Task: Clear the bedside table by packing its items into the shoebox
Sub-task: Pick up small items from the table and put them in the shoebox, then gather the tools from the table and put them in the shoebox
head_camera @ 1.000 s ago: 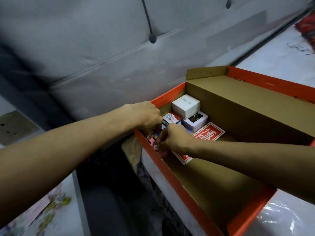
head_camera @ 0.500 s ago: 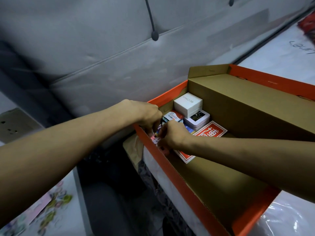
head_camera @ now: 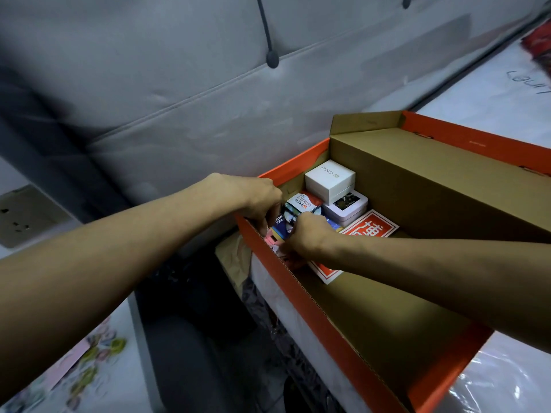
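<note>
My left hand (head_camera: 256, 201) reaches over the far-left corner of the shoebox (head_camera: 348, 356), fingers curled round the left end of a blue packet (head_camera: 281, 223). My right hand (head_camera: 307, 235) is clenched just beside it, knuckles up, against the packet's right edge (its fingertips are hidden, so I cannot tell whether they pinch the packet or the pink item (head_camera: 272, 239) below it). The packet lies between the two hands, touching both, but its long axis is too covered to read. Beyond it sit a white box (head_camera: 329, 180), a tin (head_camera: 348, 207) and a red-and-white envelope (head_camera: 372, 231). I judge the next move is to seat the packet down into that corner.
</note>
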Available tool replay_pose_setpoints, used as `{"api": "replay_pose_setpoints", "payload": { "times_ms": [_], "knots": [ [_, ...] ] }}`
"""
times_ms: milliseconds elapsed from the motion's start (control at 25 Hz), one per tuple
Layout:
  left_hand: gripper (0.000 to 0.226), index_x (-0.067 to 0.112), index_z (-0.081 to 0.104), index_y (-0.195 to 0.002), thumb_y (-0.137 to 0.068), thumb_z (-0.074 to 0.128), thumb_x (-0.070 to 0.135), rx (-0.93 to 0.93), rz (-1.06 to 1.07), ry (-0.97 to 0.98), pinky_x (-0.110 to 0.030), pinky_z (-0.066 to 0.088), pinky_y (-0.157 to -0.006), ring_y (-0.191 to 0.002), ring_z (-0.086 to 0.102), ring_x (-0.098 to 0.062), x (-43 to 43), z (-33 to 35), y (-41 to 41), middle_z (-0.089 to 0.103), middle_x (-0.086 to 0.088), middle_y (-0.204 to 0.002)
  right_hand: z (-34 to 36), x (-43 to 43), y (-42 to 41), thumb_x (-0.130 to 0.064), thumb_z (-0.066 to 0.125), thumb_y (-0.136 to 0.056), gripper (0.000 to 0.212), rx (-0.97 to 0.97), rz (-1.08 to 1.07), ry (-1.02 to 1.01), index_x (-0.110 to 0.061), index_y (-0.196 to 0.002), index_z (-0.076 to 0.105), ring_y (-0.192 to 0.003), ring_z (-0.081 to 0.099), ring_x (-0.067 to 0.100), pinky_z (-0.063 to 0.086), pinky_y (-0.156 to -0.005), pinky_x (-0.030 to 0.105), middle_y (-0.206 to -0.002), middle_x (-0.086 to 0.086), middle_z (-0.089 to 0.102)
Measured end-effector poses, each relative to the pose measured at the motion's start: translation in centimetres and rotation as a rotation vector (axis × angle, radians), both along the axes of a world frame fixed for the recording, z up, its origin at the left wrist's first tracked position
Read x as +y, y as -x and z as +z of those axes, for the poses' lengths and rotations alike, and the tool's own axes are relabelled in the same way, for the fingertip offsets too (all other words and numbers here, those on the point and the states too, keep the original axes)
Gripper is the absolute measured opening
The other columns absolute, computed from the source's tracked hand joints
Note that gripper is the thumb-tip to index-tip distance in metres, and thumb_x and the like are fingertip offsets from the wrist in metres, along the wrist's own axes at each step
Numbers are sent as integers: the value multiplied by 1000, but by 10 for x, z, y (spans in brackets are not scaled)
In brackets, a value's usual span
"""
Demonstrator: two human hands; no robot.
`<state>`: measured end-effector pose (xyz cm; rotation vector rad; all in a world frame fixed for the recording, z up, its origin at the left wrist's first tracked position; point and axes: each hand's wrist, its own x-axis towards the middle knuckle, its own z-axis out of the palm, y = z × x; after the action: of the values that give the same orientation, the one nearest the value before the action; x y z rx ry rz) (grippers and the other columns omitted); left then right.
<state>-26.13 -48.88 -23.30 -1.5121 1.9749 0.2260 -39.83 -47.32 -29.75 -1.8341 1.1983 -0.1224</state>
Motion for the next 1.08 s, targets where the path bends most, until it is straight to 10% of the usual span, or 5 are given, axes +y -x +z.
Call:
{"api": "replay_pose_setpoints", "payload": {
  "times_ms": [360, 520, 640, 1080],
  "knots": [
    [25, 21, 73, -113, -88, 68, 21, 46, 32, 78, -28, 48, -81, -85, 59, -15, 13, 10, 3, 74, 1, -107, 17, 6, 1, -12, 66, -86, 18, 79, 31, 129, 1, -98, 65, -94, 69, 32, 57, -84, 42, -102, 18, 71],
    [27, 18, 72, -116, -91, 62, 16, 260, 102, 339, -25, 44, -85, -101, 66, -23, 45, 37, 3, 73, -1, -112, 55, 18, 13, -10, 60, -83, 14, 25, -8, 199, -2, -78, 69, -66, 69, 26, 54, -56, 29, -70, 10, 70],
    [24, 15, 73, -113, -91, 64, 15, 446, 186, 565, -20, 39, -85, -104, 67, -20, 98, 65, -7, 74, -2, -112, 97, 46, 13, -23, 63, -81, 17, -53, 20, 301, -8, -77, 70, -77, 67, 29, 51, -62, 32, -80, 12, 70],
    [15, 16, 74, -100, -88, 67, 10, 712, 1127, 752, -31, 57, -73, -78, 73, -23, 431, 55, -147, 76, -7, -87, 105, 249, -132, -18, 62, -81, 15, -12, 565, 360, -11, -87, 74, -82, 69, 30, 58, -80, 41, -87, 11, 73]
  ]
}}
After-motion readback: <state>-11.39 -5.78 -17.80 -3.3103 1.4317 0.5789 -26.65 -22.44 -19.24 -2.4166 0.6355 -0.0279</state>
